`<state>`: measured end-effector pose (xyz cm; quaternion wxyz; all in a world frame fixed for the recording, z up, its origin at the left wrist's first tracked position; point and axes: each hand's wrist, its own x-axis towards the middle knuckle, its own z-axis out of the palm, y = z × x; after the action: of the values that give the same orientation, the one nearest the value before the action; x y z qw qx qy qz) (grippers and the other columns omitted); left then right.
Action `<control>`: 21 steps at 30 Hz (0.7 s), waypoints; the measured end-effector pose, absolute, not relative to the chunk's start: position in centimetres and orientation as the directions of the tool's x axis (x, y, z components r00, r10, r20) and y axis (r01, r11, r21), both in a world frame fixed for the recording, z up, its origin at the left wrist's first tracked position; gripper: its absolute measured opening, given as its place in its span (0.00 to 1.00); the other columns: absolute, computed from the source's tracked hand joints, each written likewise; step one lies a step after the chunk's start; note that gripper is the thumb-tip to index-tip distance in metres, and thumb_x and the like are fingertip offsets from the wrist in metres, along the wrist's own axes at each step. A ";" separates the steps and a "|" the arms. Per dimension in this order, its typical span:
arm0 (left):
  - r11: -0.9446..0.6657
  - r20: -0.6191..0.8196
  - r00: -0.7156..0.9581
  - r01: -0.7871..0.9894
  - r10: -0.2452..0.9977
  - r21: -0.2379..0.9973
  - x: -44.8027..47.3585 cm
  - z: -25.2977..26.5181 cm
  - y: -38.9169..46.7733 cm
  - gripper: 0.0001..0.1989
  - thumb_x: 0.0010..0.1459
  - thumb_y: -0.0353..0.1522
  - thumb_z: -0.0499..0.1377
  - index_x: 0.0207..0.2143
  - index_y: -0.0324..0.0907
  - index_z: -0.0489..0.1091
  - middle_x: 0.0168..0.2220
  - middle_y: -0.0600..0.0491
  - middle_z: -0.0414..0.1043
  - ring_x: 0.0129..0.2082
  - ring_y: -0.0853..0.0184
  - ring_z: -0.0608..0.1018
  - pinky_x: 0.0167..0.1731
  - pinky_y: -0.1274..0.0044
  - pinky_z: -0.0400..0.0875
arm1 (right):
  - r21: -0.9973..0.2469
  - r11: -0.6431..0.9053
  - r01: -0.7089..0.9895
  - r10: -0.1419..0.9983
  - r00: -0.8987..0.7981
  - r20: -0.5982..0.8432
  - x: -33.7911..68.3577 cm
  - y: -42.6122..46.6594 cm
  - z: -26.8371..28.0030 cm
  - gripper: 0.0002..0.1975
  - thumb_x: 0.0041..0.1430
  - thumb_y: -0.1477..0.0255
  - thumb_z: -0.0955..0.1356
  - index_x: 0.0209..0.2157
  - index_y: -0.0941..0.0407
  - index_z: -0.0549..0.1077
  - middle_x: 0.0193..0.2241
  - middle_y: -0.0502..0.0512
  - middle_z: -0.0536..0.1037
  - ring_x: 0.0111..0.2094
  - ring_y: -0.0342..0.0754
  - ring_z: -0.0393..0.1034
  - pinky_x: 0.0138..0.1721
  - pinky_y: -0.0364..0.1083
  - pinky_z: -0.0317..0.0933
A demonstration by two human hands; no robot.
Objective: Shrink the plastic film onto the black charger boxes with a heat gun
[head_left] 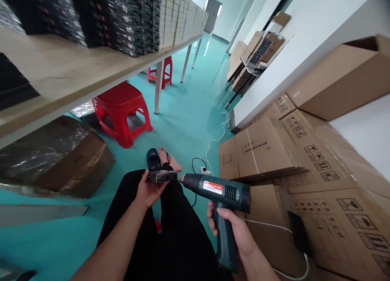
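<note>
My right hand (233, 226) is wrapped round the handle of a dark green heat gun (217, 189), whose metal nozzle points left. Just beyond the nozzle tip is a small flat black box (161, 176), which looks film-wrapped and shiny. My left hand (149, 193) holds this box from below and at its left end, above my lap. A narrow gap seems to lie between nozzle and box. The gun's trigger is partly covered by my fingers.
Stacked black wrapped boxes (122, 20) and white boxes (179, 16) stand on the table (76, 65) at left. Below are a red stool (122, 106) and an open carton (88, 159). Large cartons (256, 149) line the right. A power socket (205, 170) and white cord (210, 144) lie on the floor.
</note>
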<state>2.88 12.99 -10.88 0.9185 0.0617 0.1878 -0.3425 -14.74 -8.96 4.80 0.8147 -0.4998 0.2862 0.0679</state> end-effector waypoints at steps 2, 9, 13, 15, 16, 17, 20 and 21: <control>0.752 -0.386 0.693 0.659 -0.608 -0.001 2.9 -10.9 13.0 0.30 0.58 0.41 0.56 0.59 0.39 0.55 0.54 0.38 0.67 0.55 0.50 0.69 0.47 0.61 0.71 | -0.775 0.496 -0.392 -0.169 0.832 -0.529 -14.5 -8.7 4.7 0.13 0.55 0.68 0.66 0.41 0.60 0.73 0.31 0.57 0.75 0.25 0.45 0.67 0.23 0.42 0.59; 0.760 -0.494 0.712 0.634 -0.499 0.145 2.6 -10.9 13.3 0.23 0.53 0.33 0.56 0.52 0.37 0.64 0.42 0.41 0.75 0.41 0.52 0.78 0.38 0.62 0.74 | -0.742 0.525 -0.417 -0.144 0.816 -0.560 -14.5 -9.4 4.7 0.14 0.55 0.68 0.66 0.41 0.59 0.73 0.31 0.56 0.74 0.26 0.44 0.67 0.24 0.42 0.59; 0.776 -0.587 0.704 0.601 -0.400 0.191 2.8 -11.4 12.7 0.23 0.41 0.25 0.53 0.44 0.34 0.69 0.35 0.43 0.76 0.36 0.53 0.78 0.36 0.62 0.75 | -0.737 0.511 -0.442 -0.151 0.798 -0.583 -15.7 -10.5 4.7 0.14 0.56 0.67 0.66 0.42 0.59 0.72 0.32 0.57 0.75 0.26 0.45 0.67 0.24 0.42 0.59; 0.767 -0.646 0.683 0.599 -0.341 0.229 3.0 -11.9 12.4 0.21 0.35 0.23 0.52 0.36 0.36 0.70 0.29 0.46 0.75 0.30 0.55 0.78 0.31 0.64 0.75 | -0.752 0.492 -0.439 -0.150 0.808 -0.570 -16.3 -10.9 4.7 0.15 0.56 0.68 0.65 0.44 0.60 0.72 0.33 0.58 0.75 0.26 0.45 0.67 0.24 0.43 0.60; 0.757 -0.663 0.676 0.605 -0.322 0.249 3.1 -12.1 12.3 0.19 0.34 0.23 0.51 0.33 0.36 0.69 0.26 0.48 0.74 0.27 0.57 0.78 0.29 0.65 0.75 | -0.756 0.486 -0.439 -0.147 0.811 -0.566 -16.6 -11.1 4.6 0.15 0.57 0.69 0.65 0.44 0.60 0.72 0.33 0.59 0.75 0.25 0.45 0.67 0.24 0.43 0.60; 0.745 -0.671 0.673 0.611 -0.312 0.267 3.1 -12.4 12.2 0.17 0.33 0.23 0.51 0.31 0.37 0.69 0.24 0.48 0.73 0.25 0.58 0.77 0.27 0.66 0.75 | -0.756 0.483 -0.441 -0.143 0.812 -0.566 -16.8 -11.2 4.6 0.15 0.57 0.69 0.64 0.44 0.60 0.72 0.33 0.59 0.76 0.25 0.45 0.68 0.24 0.43 0.60; 0.724 -0.666 0.678 0.623 -0.311 0.296 3.2 -12.7 12.1 0.13 0.33 0.24 0.51 0.27 0.37 0.68 0.23 0.49 0.72 0.22 0.61 0.76 0.25 0.69 0.74 | -0.747 0.476 -0.464 -0.120 0.807 -0.578 -17.4 -11.2 4.7 0.14 0.57 0.71 0.64 0.44 0.60 0.72 0.32 0.59 0.76 0.25 0.45 0.68 0.23 0.43 0.60; 0.724 -0.661 0.683 0.621 -0.312 0.300 3.2 -12.7 12.2 0.13 0.33 0.24 0.51 0.26 0.37 0.67 0.23 0.49 0.72 0.22 0.61 0.75 0.25 0.69 0.73 | -0.743 0.474 -0.473 -0.110 0.806 -0.582 -17.5 -11.1 4.7 0.14 0.57 0.71 0.64 0.43 0.60 0.72 0.32 0.59 0.76 0.25 0.45 0.68 0.23 0.42 0.60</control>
<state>3.17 12.16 -12.71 0.8795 0.2603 0.2970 -0.2654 -17.51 -11.10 4.70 0.8075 -0.5006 0.2909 0.1123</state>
